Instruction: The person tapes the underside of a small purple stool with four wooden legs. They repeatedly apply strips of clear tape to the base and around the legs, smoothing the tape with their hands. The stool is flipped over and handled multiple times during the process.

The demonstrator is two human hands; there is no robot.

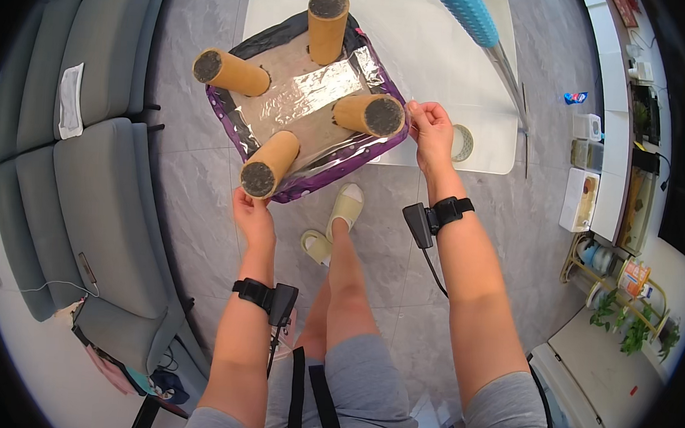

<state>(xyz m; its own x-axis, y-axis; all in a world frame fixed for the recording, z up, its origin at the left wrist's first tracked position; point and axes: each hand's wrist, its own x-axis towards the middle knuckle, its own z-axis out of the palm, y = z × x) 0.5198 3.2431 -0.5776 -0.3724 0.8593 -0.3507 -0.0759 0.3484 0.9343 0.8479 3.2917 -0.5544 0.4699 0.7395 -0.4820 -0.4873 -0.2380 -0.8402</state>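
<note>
A small upholstered footstool [303, 94] is turned bottom up, its four wooden legs pointing towards me. Purple dotted fabric wraps its sides, and shiny clear tape or film crosses its brown underside. My left hand [255, 217] grips the near left corner of its edge, beside one leg [269, 162]. At the right corner, my right hand [430, 128] pinches the edge or the clear film there, close to another leg [372, 114]; exactly what lies between its fingers is hard to tell. A roll of tape [462, 143] lies just right of my right hand on a white tabletop [462, 86].
A blue textured handle [466, 12] on a metal pole stretches over the tabletop's right side. The grey sofa [102, 199] stands left. Plastic boxes [584, 152] and a plant rack [620, 290] line the right. My slippered feet [348, 205] are on the tiled floor.
</note>
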